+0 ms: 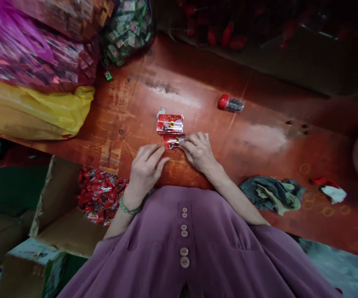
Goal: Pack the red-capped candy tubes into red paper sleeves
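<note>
On the table before me lies a stack of red printed wrappers (pixel 170 123). Just below it sits a single red printed wrapper (pixel 172 141), close to the table's near edge. My right hand (pixel 199 151) pinches the right end of that wrapper between thumb and fingers; what may lie under the fingertips is hidden. My left hand (pixel 147 167) is by the wrapper's left end, thumb and forefinger apart, with nothing visible between them. A green bead bracelet (pixel 130 210) circles my left wrist.
A clear tube with a red cap (pixel 231 103) holds dark balls; a few small dark balls (pixel 305 126) lie farther right. Crumpled cloth (pixel 273 194) and rubber bands (pixel 327 211) lie at right. Full bags (pixel 63 111) crowd the left. A carton (pixel 68 231) holds red wrapped pieces (pixel 99 194).
</note>
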`<control>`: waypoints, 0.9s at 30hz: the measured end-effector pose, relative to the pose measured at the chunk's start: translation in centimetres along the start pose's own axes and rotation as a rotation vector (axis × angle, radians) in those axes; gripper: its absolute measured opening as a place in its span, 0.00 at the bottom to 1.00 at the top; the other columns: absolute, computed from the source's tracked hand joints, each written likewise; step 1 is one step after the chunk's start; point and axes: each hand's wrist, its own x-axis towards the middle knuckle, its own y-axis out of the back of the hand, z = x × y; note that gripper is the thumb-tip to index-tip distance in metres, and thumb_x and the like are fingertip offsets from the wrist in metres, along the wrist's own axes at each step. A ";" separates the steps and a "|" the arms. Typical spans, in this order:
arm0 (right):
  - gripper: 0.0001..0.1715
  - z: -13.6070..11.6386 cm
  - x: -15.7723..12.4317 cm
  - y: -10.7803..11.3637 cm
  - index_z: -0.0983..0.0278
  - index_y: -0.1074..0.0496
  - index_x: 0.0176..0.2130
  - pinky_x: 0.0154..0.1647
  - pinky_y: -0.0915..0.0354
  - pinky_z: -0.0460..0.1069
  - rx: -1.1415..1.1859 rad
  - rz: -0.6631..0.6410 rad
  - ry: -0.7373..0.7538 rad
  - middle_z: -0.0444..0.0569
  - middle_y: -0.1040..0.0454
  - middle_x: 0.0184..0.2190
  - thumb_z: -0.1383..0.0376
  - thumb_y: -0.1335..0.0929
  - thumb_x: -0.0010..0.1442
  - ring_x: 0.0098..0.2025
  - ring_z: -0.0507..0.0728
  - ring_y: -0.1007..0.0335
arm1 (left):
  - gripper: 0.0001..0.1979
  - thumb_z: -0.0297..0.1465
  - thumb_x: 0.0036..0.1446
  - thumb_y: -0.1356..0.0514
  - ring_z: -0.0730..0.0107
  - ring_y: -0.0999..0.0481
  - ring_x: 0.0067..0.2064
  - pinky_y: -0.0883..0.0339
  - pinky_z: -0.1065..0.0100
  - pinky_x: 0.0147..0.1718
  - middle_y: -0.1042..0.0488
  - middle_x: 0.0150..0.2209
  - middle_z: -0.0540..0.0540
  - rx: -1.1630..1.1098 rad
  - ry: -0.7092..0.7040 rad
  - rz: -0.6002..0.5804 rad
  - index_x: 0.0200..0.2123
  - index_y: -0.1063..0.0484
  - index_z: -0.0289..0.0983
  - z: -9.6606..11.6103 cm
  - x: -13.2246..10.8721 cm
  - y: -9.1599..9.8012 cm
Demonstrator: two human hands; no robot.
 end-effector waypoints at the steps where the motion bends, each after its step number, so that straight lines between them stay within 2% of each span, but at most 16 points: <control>1: 0.18 0.0 0.2 -0.1 0.61 0.24 0.43 0.43 0.45 0.56 -0.010 -0.017 0.015 0.53 0.26 0.38 0.62 0.41 0.71 0.41 0.60 0.39 | 0.14 0.34 0.61 0.39 0.58 0.24 0.48 0.31 0.57 0.51 0.21 0.47 0.39 0.006 -0.034 -0.038 0.49 0.24 0.38 0.2 0.8 -1.0; 3: 0.18 0.0 0.5 -0.1 0.64 0.24 0.43 0.43 0.44 0.56 -0.027 -0.055 0.045 0.54 0.27 0.38 0.64 0.42 0.71 0.41 0.60 0.39 | 0.15 0.34 0.63 0.41 0.56 0.26 0.50 0.31 0.54 0.52 0.23 0.49 0.36 0.039 -0.087 -0.114 0.51 0.26 0.35 0.3 2.0 -2.3; 6: 0.16 -0.5 0.8 0.3 0.67 0.26 0.40 0.42 0.44 0.55 -0.062 -0.100 0.101 0.56 0.28 0.37 0.66 0.41 0.70 0.41 0.60 0.39 | 0.15 0.32 0.65 0.45 0.54 0.27 0.50 0.30 0.53 0.50 0.25 0.49 0.33 0.092 -0.149 -0.179 0.51 0.26 0.32 0.2 3.0 -3.2; 10: 0.13 -1.4 0.8 1.8 0.67 0.28 0.40 0.43 0.41 0.54 -0.075 -0.188 0.136 0.55 0.27 0.37 0.69 0.41 0.70 0.40 0.59 0.37 | 0.14 0.26 0.65 0.49 0.57 0.26 0.45 0.28 0.57 0.45 0.24 0.44 0.35 0.104 -0.252 -0.178 0.45 0.24 0.33 -0.3 3.2 -3.6; 13: 0.13 -0.7 0.8 4.1 0.65 0.29 0.42 0.45 0.38 0.53 0.083 -0.193 0.109 0.52 0.26 0.38 0.63 0.40 0.71 0.40 0.57 0.35 | 0.13 0.24 0.65 0.49 0.62 0.27 0.40 0.29 0.62 0.41 0.23 0.40 0.38 0.141 -0.326 -0.150 0.42 0.24 0.35 -0.6 3.0 -3.7; 15: 0.15 0.8 1.1 6.0 0.65 0.28 0.42 0.47 0.37 0.53 0.147 -0.096 0.030 0.52 0.25 0.38 0.60 0.40 0.71 0.41 0.57 0.34 | 0.11 0.24 0.64 0.46 0.64 0.27 0.37 0.30 0.64 0.38 0.22 0.37 0.41 0.167 -0.351 -0.125 0.40 0.24 0.36 -0.7 2.9 -3.7; 17: 0.14 2.8 1.4 7.8 0.65 0.27 0.42 0.50 0.37 0.56 0.058 0.064 -0.142 0.55 0.25 0.41 0.63 0.40 0.70 0.45 0.60 0.33 | 0.08 0.24 0.63 0.44 0.65 0.28 0.35 0.31 0.65 0.37 0.23 0.35 0.43 0.152 -0.349 -0.108 0.38 0.24 0.36 -0.7 2.9 -3.8; 19: 0.12 4.9 2.0 9.1 0.65 0.28 0.47 0.53 0.37 0.61 -0.073 0.160 -0.324 0.59 0.27 0.49 0.65 0.37 0.68 0.51 0.65 0.35 | 0.07 0.25 0.63 0.43 0.65 0.28 0.35 0.31 0.66 0.38 0.23 0.34 0.43 0.111 -0.317 -0.101 0.36 0.25 0.37 -0.5 3.0 -3.9; 21: 0.17 6.6 2.7 9.7 0.64 0.30 0.53 0.53 0.37 0.64 -0.138 0.151 -0.414 0.59 0.29 0.54 0.65 0.33 0.64 0.53 0.68 0.37 | 0.06 0.28 0.64 0.42 0.65 0.28 0.35 0.32 0.66 0.39 0.23 0.34 0.44 0.093 -0.277 -0.106 0.35 0.25 0.37 -0.2 3.1 -3.9; 24: 0.25 8.2 3.9 9.5 0.64 0.31 0.56 0.53 0.36 0.66 -0.170 0.053 -0.434 0.59 0.29 0.53 0.64 0.29 0.60 0.53 0.69 0.37 | 0.08 0.29 0.65 0.44 0.65 0.29 0.35 0.33 0.65 0.39 0.23 0.34 0.43 0.114 -0.237 -0.116 0.38 0.24 0.36 0.5 3.0 -3.6; 27: 0.20 8.7 4.8 8.8 0.66 0.29 0.53 0.55 0.37 0.68 -0.198 -0.014 -0.434 0.60 0.28 0.50 0.62 0.30 0.63 0.54 0.70 0.38 | 0.11 0.28 0.66 0.46 0.64 0.30 0.35 0.34 0.65 0.38 0.23 0.34 0.42 0.160 -0.226 -0.142 0.43 0.24 0.34 1.1 2.9 -3.3</control>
